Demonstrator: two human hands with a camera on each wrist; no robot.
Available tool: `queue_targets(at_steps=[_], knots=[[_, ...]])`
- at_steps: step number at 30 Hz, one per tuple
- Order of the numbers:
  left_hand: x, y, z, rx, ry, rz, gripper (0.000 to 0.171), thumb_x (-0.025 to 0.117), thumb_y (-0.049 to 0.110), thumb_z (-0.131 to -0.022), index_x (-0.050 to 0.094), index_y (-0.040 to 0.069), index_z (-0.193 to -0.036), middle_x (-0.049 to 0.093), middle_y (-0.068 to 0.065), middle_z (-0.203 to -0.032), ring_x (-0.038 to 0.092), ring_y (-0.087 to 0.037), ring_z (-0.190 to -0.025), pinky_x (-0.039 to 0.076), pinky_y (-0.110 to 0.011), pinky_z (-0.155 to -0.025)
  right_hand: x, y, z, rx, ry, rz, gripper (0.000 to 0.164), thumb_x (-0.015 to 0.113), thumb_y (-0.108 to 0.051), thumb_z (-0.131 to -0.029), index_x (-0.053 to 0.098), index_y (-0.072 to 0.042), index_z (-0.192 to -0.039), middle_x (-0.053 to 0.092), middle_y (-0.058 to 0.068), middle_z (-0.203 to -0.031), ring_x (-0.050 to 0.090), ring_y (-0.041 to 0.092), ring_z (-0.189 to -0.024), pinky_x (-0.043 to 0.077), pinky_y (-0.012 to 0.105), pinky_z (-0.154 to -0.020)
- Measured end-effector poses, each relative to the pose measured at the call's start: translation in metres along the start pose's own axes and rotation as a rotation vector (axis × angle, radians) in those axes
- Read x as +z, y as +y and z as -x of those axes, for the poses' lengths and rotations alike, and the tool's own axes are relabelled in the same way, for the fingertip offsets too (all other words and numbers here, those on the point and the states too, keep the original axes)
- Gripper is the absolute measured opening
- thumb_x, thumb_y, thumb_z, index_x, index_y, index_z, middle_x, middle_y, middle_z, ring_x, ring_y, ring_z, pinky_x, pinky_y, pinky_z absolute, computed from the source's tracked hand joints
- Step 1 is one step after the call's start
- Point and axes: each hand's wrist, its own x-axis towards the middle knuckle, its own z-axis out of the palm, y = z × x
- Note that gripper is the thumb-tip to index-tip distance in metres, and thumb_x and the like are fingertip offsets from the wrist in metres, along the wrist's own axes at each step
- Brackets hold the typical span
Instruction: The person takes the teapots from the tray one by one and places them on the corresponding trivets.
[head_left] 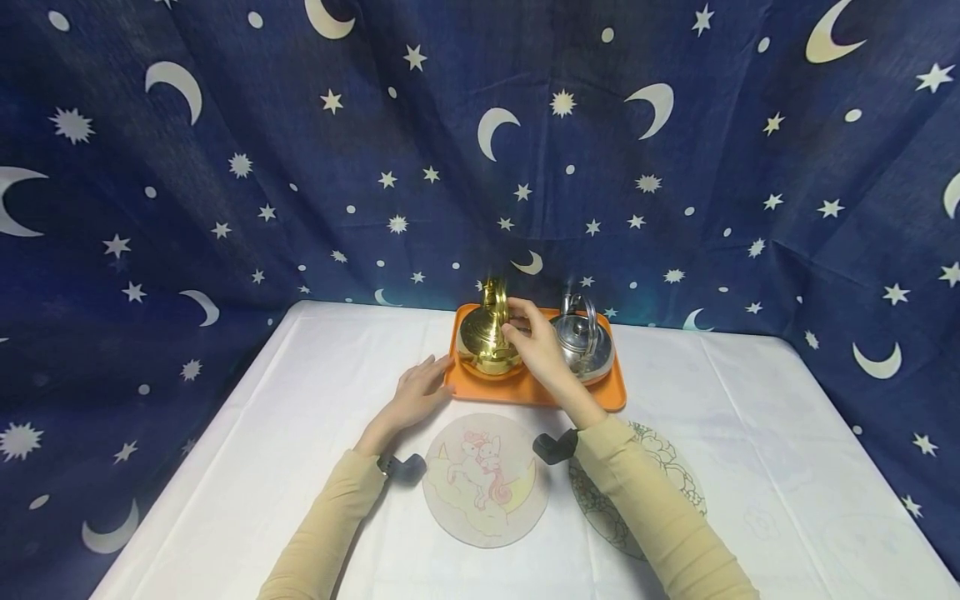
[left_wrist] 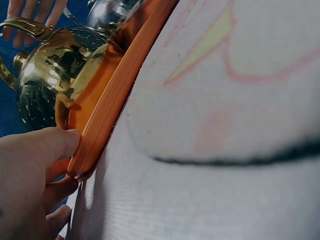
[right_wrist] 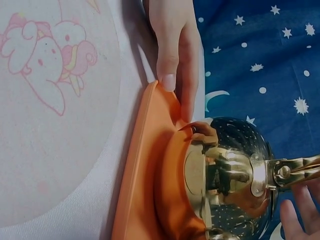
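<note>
A shiny gold teapot with a raised handle stands on the left part of an orange tray. Beside it on the tray is a silver teapot. My left hand holds the tray's near left corner; in the left wrist view its thumb presses the rim and the other fingers curl below. My right hand is at the gold teapot's handle, its fingers spread beside it. Whether those fingers touch the handle is hard to tell.
In front of the tray lies a round mat with a pink unicorn drawing. A second round mat, patterned with flowers, lies partly under my right forearm. A white cloth covers the table. Behind hangs a dark blue curtain with moons and stars.
</note>
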Motion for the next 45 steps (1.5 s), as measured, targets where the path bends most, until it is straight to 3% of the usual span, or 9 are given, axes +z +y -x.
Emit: queue_targets(at_steps=[13, 23, 28, 34, 45], knots=[[0.0005, 0.0018, 0.0009, 0.005, -0.002, 0.008, 0.057, 0.055, 0.028, -0.096, 0.038, 0.01, -0.148, 0.038, -0.011, -0.154, 0.02, -0.035, -0.148, 0.009, -0.057, -0.119, 0.0037, 0.0009, -0.0023, 0.021, 0.045, 0.012, 0.045, 0.056, -0.005, -0.092, 0.048, -0.005, -0.136, 0.058, 0.02, -0.126, 0.059, 0.033, -0.111, 0.049, 0.042, -0.097], [0.001, 0.0011, 0.0037, 0.001, 0.0, 0.002, 0.058, 0.054, 0.028, -0.096, 0.037, 0.01, -0.148, 0.037, -0.01, -0.154, 0.018, -0.034, -0.149, 0.008, -0.057, -0.119, 0.0065, 0.0, -0.0022, 0.017, 0.072, 0.014, 0.045, 0.058, -0.004, -0.09, 0.051, -0.007, -0.134, 0.061, 0.019, -0.12, 0.061, 0.029, -0.101, 0.052, 0.025, -0.077], [0.0003, 0.0021, 0.003, 0.0, -0.003, 0.003, 0.058, 0.054, 0.027, -0.096, 0.037, 0.01, -0.148, 0.037, -0.011, -0.154, 0.018, -0.035, -0.149, 0.008, -0.057, -0.119, 0.0072, -0.0011, -0.0038, 0.025, 0.082, 0.003, 0.045, 0.059, -0.003, -0.089, 0.053, -0.007, -0.133, 0.061, 0.019, -0.116, 0.06, 0.027, -0.097, 0.051, 0.022, -0.069], [-0.0002, 0.0023, 0.0006, -0.003, -0.006, -0.011, 0.057, 0.054, 0.028, -0.097, 0.037, 0.011, -0.148, 0.035, -0.01, -0.155, 0.019, -0.034, -0.149, 0.009, -0.056, -0.12, 0.0075, -0.003, -0.0049, 0.018, 0.107, -0.004, 0.044, 0.059, 0.001, -0.088, 0.055, -0.005, -0.131, 0.062, 0.021, -0.107, 0.06, 0.027, -0.092, 0.049, 0.022, -0.069], [0.0004, 0.0012, 0.0002, 0.004, -0.004, -0.03, 0.057, 0.053, 0.029, -0.097, 0.037, 0.012, -0.148, 0.035, -0.01, -0.155, 0.021, -0.034, -0.148, 0.011, -0.057, -0.119, 0.0084, -0.0038, -0.0054, 0.037, 0.142, -0.046, 0.04, 0.061, 0.004, -0.086, 0.057, -0.001, -0.125, 0.059, 0.014, -0.093, 0.051, 0.012, -0.081, 0.043, 0.021, -0.072]])
